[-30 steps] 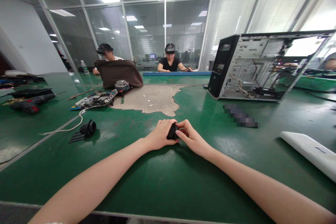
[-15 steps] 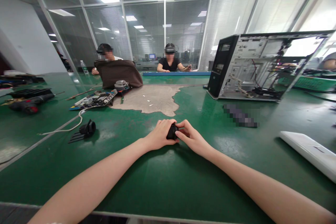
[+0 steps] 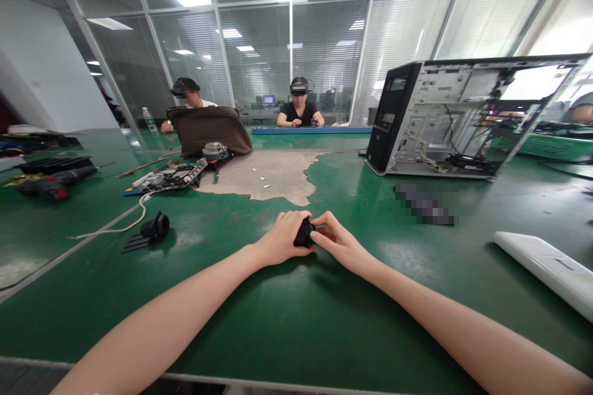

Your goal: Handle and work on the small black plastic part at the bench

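A small black part (image 3: 303, 233) is held between my two hands, just over the green table (image 3: 241, 321) near the middle of the view. My left hand (image 3: 283, 236) wraps round it from the left, fingers over its top and thumb below. From the right, my right hand (image 3: 338, 239) pinches its right end between thumb and fingertips. The part's details are too small and dark to make out. A black plastic piece with a round collar and flat prongs (image 3: 155, 228) lies to the left of my hands.
An open computer case (image 3: 445, 117) stands at the back right, a white panel (image 3: 546, 265) below it. Circuit boards (image 3: 167, 178) and a brown cloth-covered object (image 3: 208, 129) are at back left, a power drill (image 3: 55, 182) far left. Two people sit across the table.
My hands and the black part have barely moved. Across the table, the person in black has drawn their hands closer together.
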A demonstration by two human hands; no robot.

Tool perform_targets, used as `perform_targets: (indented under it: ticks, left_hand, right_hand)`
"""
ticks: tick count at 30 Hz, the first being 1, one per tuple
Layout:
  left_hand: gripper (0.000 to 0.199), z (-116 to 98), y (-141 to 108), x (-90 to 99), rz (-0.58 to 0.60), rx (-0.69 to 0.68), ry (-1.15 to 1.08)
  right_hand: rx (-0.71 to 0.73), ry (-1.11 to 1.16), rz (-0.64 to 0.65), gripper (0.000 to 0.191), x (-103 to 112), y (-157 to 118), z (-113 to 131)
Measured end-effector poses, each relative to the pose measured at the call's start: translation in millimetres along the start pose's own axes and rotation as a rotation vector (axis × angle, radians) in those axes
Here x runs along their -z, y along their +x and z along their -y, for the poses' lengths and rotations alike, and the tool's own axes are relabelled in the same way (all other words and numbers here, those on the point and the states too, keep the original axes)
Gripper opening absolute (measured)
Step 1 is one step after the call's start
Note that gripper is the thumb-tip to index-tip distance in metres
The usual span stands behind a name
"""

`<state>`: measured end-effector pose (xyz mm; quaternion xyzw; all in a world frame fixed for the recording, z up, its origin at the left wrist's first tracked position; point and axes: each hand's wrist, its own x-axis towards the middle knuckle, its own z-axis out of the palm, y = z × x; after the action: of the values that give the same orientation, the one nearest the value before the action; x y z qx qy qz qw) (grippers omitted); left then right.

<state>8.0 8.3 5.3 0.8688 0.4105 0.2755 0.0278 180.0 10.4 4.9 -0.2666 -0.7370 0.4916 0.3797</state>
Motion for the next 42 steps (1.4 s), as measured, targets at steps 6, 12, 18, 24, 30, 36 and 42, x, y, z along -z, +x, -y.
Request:
perform_targets:
  ticks: [6, 12, 18, 24, 30, 36, 42]
  left_hand:
    - [0.056, -1.0, 0.0, 1.6, 0.011, -0.006, -0.01]
    - [0.055, -1.0, 0.1, 2.1, 0.013, -0.01, -0.017]
    - [0.058, 0.7, 0.1, -0.2, 0.002, 0.0, -0.005]
    - [0.058, -0.6, 0.4, 1.4, 0.007, 0.0, -0.03]
    - [0.056, -0.1, 0.0, 2.0, 0.009, -0.006, -0.02]
    - [0.056, 0.5, 0.0, -0.1, 0.004, 0.006, 0.001]
    - [0.055, -1.2, 0.6, 1.5, 0.013, 0.006, -0.025]
  right_hand:
    - [-0.02, -0.02, -0.055, 0.022, -0.6, 4.1, -4.3]
    - [-0.013, -0.01, 0.003, 0.022, 1.0, 2.4, -3.7]
    - [-0.012, 0.02, -0.009, 0.017, 0.4, 1.6, -0.1]
    - [-0.018, -0.029, -0.064, 0.024, 0.2, 4.9, -5.0]
    - [-0.017, 0.014, 0.033, 0.023, 3.4, 1.8, -3.1]
    - [-0.023, 0.029, 0.024, 0.022, 3.2, -0.6, -0.6]
    - [-0.026, -0.02, -0.037, 0.028, 0.7, 2.7, -4.1]
